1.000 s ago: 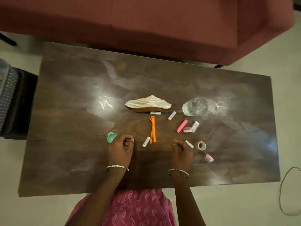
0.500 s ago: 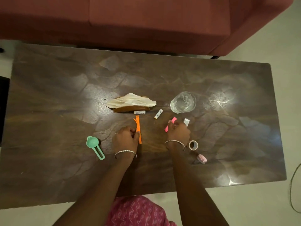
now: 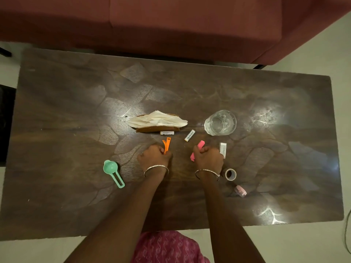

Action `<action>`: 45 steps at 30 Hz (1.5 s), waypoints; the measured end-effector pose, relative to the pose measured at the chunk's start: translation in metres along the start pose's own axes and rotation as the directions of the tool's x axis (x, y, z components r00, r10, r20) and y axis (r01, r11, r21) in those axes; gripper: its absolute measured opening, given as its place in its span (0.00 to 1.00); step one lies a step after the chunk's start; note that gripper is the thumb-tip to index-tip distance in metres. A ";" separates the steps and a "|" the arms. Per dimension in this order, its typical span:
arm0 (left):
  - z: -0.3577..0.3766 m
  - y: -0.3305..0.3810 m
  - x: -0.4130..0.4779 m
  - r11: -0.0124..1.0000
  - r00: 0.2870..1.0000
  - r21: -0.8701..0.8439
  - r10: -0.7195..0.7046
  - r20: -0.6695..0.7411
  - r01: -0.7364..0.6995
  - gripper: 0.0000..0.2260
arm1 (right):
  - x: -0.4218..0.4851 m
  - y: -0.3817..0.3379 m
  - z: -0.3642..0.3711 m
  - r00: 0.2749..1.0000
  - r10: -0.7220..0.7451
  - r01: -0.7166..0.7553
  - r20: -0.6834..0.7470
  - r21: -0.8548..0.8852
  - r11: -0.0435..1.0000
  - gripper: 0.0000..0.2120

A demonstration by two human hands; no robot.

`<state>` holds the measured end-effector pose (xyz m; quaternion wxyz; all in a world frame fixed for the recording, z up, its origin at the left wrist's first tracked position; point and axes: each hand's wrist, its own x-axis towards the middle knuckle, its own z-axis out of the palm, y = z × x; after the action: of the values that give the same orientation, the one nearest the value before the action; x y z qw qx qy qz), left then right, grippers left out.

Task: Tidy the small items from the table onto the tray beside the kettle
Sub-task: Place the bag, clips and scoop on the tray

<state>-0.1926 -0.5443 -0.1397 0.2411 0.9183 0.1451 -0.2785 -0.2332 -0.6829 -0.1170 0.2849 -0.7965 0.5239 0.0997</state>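
My left hand (image 3: 154,157) grips the orange clip (image 3: 166,145), whose far end sticks out past my fingers. My right hand (image 3: 208,157) holds the pink bar (image 3: 199,147), which shows on both sides of my fist. Two white batteries (image 3: 190,136) (image 3: 167,132) lie just beyond my hands. A small white box (image 3: 222,149) sits at the right of my right hand. A tape roll (image 3: 230,174) and a pink roll (image 3: 240,191) lie by my right wrist. A green scoop (image 3: 113,172) lies to the left. No tray or kettle is in view.
On the dark wooden table (image 3: 76,111), a brown holder with a white napkin (image 3: 157,121) sits at the middle, and a clear glass (image 3: 220,122) stands to its right. A red sofa (image 3: 152,25) runs along the far edge. A cable (image 3: 348,234) lies on the floor at right.
Both hands reached forward from the near edge; the left closed on the orange clip and the right on the pink bar. The clip's far end has lifted. The camera has shifted.
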 end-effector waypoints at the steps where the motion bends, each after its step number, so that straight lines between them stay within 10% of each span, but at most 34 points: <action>1: 0.000 -0.004 0.001 0.999 1.000 -0.044 0.010 0.007 -0.009 0.07 | -0.003 0.000 0.000 1.000 -0.025 0.025 -0.005 0.010 1.000 0.14; 19: -0.083 -0.084 0.018 0.678 0.998 -0.732 -0.040 0.045 0.060 0.06 | -0.098 -0.051 0.047 0.961 -0.273 0.248 0.042 0.304 0.920 0.09; 29: -0.214 -0.183 0.039 0.521 0.996 -0.853 -0.087 -0.020 0.028 0.04 | -0.187 -0.145 0.108 0.849 -0.294 -0.175 0.438 0.760 0.626 0.22; 37: -0.310 -0.272 0.087 0.581 0.970 -0.811 -0.145 -0.194 -0.075 0.05 | -0.252 -0.221 0.179 0.755 -0.364 -0.221 0.545 0.735 0.641 0.04; 45: -0.360 -0.337 0.146 0.742 0.910 -0.657 -0.170 -0.378 -0.134 0.05 | -0.291 -0.313 0.235 0.742 -0.466 0.041 0.482 0.661 0.750 0.07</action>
<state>-0.0514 -0.0527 -0.0849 0.5152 0.8057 0.2922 -0.0087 -0.0467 -0.2350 -0.0664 0.6932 -0.6486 0.2819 0.1388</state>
